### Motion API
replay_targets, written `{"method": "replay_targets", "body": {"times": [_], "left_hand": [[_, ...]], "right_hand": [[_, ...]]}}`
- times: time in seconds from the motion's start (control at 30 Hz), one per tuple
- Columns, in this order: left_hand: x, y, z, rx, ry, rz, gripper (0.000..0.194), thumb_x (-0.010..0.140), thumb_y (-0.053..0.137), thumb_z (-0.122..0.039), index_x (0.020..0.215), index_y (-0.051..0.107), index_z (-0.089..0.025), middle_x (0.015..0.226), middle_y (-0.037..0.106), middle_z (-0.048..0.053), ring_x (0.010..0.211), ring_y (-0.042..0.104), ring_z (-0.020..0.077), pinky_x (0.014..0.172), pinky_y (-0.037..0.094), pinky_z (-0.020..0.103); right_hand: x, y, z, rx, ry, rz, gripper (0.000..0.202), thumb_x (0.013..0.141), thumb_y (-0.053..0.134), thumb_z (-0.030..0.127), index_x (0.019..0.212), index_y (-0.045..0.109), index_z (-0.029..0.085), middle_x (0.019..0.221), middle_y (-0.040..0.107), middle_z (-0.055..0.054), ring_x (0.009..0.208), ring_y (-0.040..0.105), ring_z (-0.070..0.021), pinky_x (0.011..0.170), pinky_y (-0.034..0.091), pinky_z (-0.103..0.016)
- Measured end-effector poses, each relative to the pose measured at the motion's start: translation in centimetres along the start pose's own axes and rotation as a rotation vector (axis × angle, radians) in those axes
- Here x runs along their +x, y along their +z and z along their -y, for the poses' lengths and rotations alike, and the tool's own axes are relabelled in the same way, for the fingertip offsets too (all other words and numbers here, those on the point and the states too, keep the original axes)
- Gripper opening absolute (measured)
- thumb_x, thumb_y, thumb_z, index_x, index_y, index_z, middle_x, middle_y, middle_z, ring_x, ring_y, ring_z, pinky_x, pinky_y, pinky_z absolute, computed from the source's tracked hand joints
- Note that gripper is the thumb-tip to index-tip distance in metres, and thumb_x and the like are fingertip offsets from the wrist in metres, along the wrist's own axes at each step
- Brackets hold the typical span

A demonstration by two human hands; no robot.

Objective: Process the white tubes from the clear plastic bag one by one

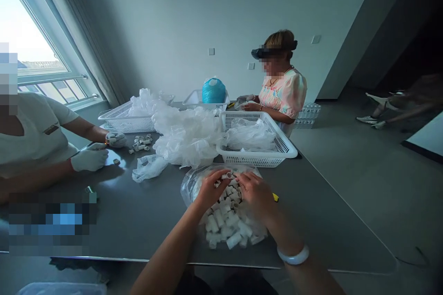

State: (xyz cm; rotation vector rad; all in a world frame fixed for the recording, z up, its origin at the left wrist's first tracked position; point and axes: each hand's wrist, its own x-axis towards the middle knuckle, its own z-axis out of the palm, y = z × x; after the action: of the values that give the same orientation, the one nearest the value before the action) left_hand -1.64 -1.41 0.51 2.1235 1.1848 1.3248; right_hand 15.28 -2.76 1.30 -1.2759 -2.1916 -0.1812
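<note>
At the centre of the frame, a short, hollow white tube, apparently plastic (224, 176), is held above a pile of similar loose white tubes (218, 218), its round open end showing. The bare left hand (211, 190) is clamped on it, thumb and fingers pinching its side. The bare right hand (255, 191) has its fingers curled in at the tube's right edge; whether they grip it or something thin is too small to tell. A small bright yellow piece (276, 197) shows just beyond that hand. The tube should be light and fairly stiff, hard to break, though its smooth, curved wall may roll or slip under a loose pinch. The outer wall seems the best hold, leaving the rim free. The crinkled clear plastic bag (188, 183) around the pile, lower centre, looks limp and slippery, best gathered by its edge.
</note>
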Motion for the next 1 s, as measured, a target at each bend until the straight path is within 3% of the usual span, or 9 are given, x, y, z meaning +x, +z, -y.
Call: {"method": "replay_targets", "body": {"times": [0.2,0.4,0.57,0.73,1.0], "left_hand": [[0.0,0.2,0.4,0.021,0.05,0.02,0.025,0.085,0.054,-0.027,0.105,0.065,-0.019,0.095,0.068,0.008,0.069,0.063,0.0129,0.054,0.05,0.021],[0.1,0.4,0.5,-0.017,0.087,0.048,0.029,0.084,0.056,-0.032,0.106,0.064,-0.017,0.083,0.066,0.006,0.061,0.058,0.0106,0.055,0.05,0.021],[0.1,0.3,0.4,-0.068,0.101,0.098,0.03,0.087,0.051,-0.029,0.113,0.06,-0.019,0.101,0.065,0.01,0.084,0.063,0.0159,0.063,0.053,0.024],[0.0,0.5,0.9,-0.043,0.101,0.08,0.028,0.085,0.053,-0.029,0.109,0.062,-0.019,0.1,0.065,0.01,0.087,0.063,0.0174,0.071,0.054,0.028],[-0.1,0.9,1.1,-0.086,0.079,0.041,0.032,0.083,0.056,-0.033,0.11,0.06,-0.017,0.094,0.061,0.008,0.071,0.058,0.0126,0.063,0.054,0.026]], "right_hand": [[0.1,0.5,-0.3,-0.002,0.051,0.004,0.028,0.093,0.032,0.02,0.101,0.059,0.019,0.091,0.067,-0.007,0.084,0.062,-0.0197,0.069,0.046,-0.03],[0.3,0.5,-0.3,-0.001,0.103,0.0,0.037,0.096,0.029,0.04,0.081,0.056,0.019,0.074,0.064,-0.004,0.07,0.06,-0.0172,0.059,0.036,-0.027],[0.4,0.3,-0.2,-0.015,0.082,-0.073,0.05,0.094,0.023,0.052,0.074,0.055,0.019,0.067,0.061,-0.004,0.066,0.058,-0.0166,0.056,0.033,-0.026],[0.3,0.4,-0.1,-0.049,0.093,-0.077,0.05,0.095,0.022,0.049,0.072,0.056,0.02,0.065,0.061,-0.004,0.063,0.058,-0.0162,0.054,0.031,-0.027],[0.3,0.3,0.2,-0.046,0.086,-0.107,0.051,0.095,0.022,0.05,0.071,0.056,0.019,0.064,0.061,-0.004,0.063,0.058,-0.0165,0.054,0.032,-0.026]]}}
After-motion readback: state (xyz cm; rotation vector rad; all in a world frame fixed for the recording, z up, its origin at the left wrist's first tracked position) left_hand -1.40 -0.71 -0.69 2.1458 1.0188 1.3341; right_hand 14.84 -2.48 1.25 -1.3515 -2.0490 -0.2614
